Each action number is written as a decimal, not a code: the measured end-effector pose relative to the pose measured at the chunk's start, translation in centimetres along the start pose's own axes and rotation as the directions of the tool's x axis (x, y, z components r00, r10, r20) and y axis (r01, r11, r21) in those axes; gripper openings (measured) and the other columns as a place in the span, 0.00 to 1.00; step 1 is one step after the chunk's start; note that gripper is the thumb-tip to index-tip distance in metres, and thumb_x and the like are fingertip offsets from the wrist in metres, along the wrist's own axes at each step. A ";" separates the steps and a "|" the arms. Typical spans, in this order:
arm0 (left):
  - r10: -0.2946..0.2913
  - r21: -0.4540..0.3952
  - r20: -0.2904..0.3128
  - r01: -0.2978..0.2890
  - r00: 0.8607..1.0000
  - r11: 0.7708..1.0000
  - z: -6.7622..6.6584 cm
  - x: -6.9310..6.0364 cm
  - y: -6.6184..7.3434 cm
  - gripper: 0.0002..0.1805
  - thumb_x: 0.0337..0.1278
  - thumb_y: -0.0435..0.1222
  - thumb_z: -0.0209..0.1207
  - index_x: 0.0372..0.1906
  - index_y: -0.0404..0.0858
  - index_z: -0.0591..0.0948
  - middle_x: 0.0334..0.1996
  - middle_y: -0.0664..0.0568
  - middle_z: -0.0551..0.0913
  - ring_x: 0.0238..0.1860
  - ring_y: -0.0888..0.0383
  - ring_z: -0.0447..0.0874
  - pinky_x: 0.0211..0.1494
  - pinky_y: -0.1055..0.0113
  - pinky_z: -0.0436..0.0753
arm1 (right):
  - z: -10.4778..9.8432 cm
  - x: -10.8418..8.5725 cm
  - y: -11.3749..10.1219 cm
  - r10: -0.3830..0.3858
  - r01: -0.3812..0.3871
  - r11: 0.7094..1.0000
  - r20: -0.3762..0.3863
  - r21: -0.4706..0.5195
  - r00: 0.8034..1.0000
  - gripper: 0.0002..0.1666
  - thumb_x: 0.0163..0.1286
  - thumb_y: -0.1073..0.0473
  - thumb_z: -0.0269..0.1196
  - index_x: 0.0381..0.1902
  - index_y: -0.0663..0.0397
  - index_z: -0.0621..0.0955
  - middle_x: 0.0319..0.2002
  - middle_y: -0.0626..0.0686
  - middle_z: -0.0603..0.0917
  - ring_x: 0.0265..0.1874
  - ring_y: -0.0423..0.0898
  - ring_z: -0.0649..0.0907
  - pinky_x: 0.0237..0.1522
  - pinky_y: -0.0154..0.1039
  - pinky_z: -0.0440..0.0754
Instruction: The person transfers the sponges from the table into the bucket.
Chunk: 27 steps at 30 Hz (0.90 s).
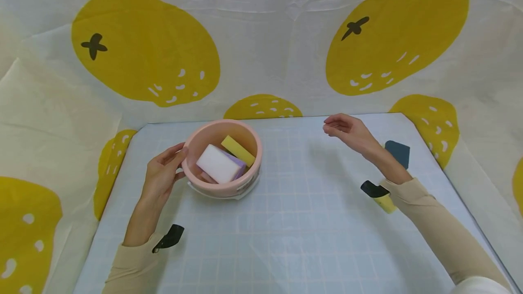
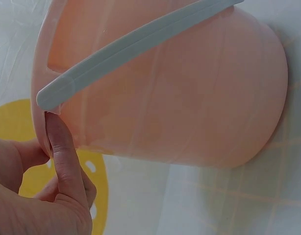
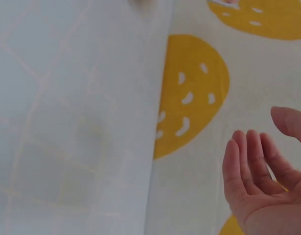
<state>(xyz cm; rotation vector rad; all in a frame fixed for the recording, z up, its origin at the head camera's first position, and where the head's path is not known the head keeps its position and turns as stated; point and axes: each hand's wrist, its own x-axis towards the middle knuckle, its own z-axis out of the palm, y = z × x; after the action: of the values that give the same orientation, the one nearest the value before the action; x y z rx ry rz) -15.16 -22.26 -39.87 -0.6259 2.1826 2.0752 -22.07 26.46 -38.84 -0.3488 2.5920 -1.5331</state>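
Observation:
A pink bucket (image 1: pixel 216 188) stands on the table's left half, its pale grey handle (image 2: pixel 136 46) lowered against the outside. My left hand (image 1: pixel 159 178) pinches the bucket's rim at its left side, with the thumb and fingers on either side of the rim in the left wrist view. Inside lie a white sponge-like block (image 1: pixel 216 163), a purple one (image 1: pixel 241 169) partly beneath it, and a yellow one (image 1: pixel 239 151). Something pinkish under them is mostly hidden. Over the table's back right, my right hand (image 1: pixel 351 133) is raised and holds nothing, its fingers loosely bent.
Near my right forearm lie a dark blue-grey block (image 1: pixel 397 153) and a yellow block (image 1: pixel 385 204), both partly covered by the arm or wrist strap. A pale checked cloth (image 1: pixel 286 230) covers the table. White fabric with yellow fruit prints (image 1: pixel 147 44) hangs behind and beside it.

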 end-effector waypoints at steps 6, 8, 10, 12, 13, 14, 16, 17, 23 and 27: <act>0.000 0.001 -0.006 0.000 1.000 1.000 0.0 -0.1 0.1 0.34 0.65 0.53 0.66 0.72 0.45 0.75 0.65 0.51 0.77 0.45 0.62 0.81 0.43 0.72 0.86 | -1.1 -0.9 1.9 0.056 -0.057 0.998 -0.058 -0.011 0.997 0.27 0.77 0.49 0.64 0.62 0.63 0.76 0.54 0.60 0.83 0.45 0.34 0.84 0.52 0.22 0.78; 0.001 0.005 -0.011 -0.001 1.000 1.000 0.1 -0.1 0.1 0.34 0.65 0.53 0.66 0.72 0.45 0.76 0.64 0.51 0.78 0.45 0.62 0.81 0.43 0.72 0.86 | -1.4 -1.3 2.3 0.058 -0.060 0.998 -0.071 -0.018 0.996 0.27 0.77 0.48 0.63 0.62 0.62 0.76 0.54 0.59 0.83 0.45 0.33 0.84 0.52 0.22 0.78; -0.002 0.003 -0.014 0.002 1.000 1.000 0.1 0.0 0.1 0.34 0.65 0.53 0.66 0.72 0.45 0.76 0.64 0.51 0.78 0.45 0.62 0.81 0.43 0.72 0.86 | -1.7 -1.7 2.8 0.052 -0.054 0.998 -0.082 -0.018 0.995 0.27 0.77 0.49 0.63 0.62 0.63 0.76 0.54 0.59 0.83 0.45 0.32 0.84 0.52 0.22 0.78; -0.006 0.001 -0.015 0.006 1.000 1.000 0.1 0.0 0.1 0.34 0.64 0.53 0.66 0.72 0.45 0.76 0.64 0.51 0.78 0.46 0.61 0.81 0.43 0.73 0.86 | -2.0 -2.0 3.2 0.046 -0.048 0.999 -0.102 -0.021 0.994 0.26 0.77 0.49 0.63 0.62 0.63 0.77 0.54 0.60 0.83 0.45 0.32 0.84 0.51 0.22 0.78; -0.004 0.004 -0.015 0.004 1.000 1.000 0.2 0.0 0.0 0.34 0.65 0.53 0.66 0.72 0.45 0.76 0.64 0.51 0.78 0.46 0.61 0.81 0.43 0.73 0.86 | -2.1 -2.2 3.4 0.046 -0.050 0.998 -0.113 -0.026 0.993 0.26 0.77 0.49 0.63 0.62 0.63 0.77 0.54 0.59 0.82 0.45 0.31 0.83 0.50 0.21 0.78; -0.008 -0.001 -0.016 0.008 1.000 1.000 0.2 0.0 0.0 0.34 0.64 0.53 0.66 0.72 0.46 0.76 0.64 0.51 0.78 0.46 0.61 0.81 0.43 0.73 0.86 | -2.2 -2.3 3.6 0.049 -0.054 0.998 -0.121 -0.035 0.991 0.27 0.77 0.49 0.63 0.63 0.63 0.77 0.55 0.59 0.82 0.45 0.30 0.83 0.50 0.21 0.77; -0.012 -0.003 -0.016 0.012 1.000 1.000 0.2 0.0 0.0 0.34 0.64 0.54 0.66 0.72 0.46 0.76 0.64 0.51 0.78 0.46 0.60 0.80 0.43 0.73 0.86 | -2.5 -2.6 4.1 0.061 -0.070 0.996 -0.138 -0.062 0.989 0.28 0.77 0.47 0.62 0.64 0.62 0.76 0.56 0.58 0.81 0.46 0.28 0.81 0.48 0.20 0.76; -0.014 -0.001 -0.018 0.014 1.000 1.000 0.2 0.1 0.0 0.34 0.64 0.54 0.66 0.72 0.46 0.76 0.64 0.51 0.78 0.47 0.60 0.80 0.43 0.73 0.86 | -2.6 -2.7 4.3 0.066 -0.077 0.994 -0.146 -0.073 0.987 0.29 0.78 0.46 0.62 0.64 0.62 0.76 0.57 0.58 0.81 0.46 0.28 0.80 0.48 0.20 0.76; -0.012 -0.010 -0.013 0.012 1.000 1.000 0.1 0.0 0.0 0.35 0.64 0.54 0.66 0.72 0.46 0.76 0.64 0.51 0.77 0.46 0.61 0.80 0.43 0.73 0.86 | -3.5 -3.5 6.1 0.108 -0.131 0.986 -0.204 -0.107 0.973 0.32 0.77 0.43 0.61 0.67 0.59 0.75 0.61 0.59 0.79 0.48 0.31 0.78 0.46 0.19 0.75; -0.009 -0.014 -0.007 0.009 1.000 1.000 0.0 0.0 0.0 0.35 0.64 0.53 0.66 0.73 0.45 0.75 0.64 0.51 0.78 0.45 0.61 0.80 0.42 0.72 0.86 | -4.1 -4.0 7.0 0.140 -0.172 0.978 -0.243 -0.116 0.960 0.34 0.76 0.40 0.60 0.68 0.57 0.74 0.63 0.59 0.77 0.49 0.32 0.77 0.46 0.18 0.75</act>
<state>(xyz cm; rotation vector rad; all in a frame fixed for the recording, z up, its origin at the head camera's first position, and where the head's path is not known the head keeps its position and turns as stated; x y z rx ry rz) -15.17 -22.24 -39.90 -0.6435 2.1669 2.0882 -20.09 34.20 -43.04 0.0304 2.8310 -1.4246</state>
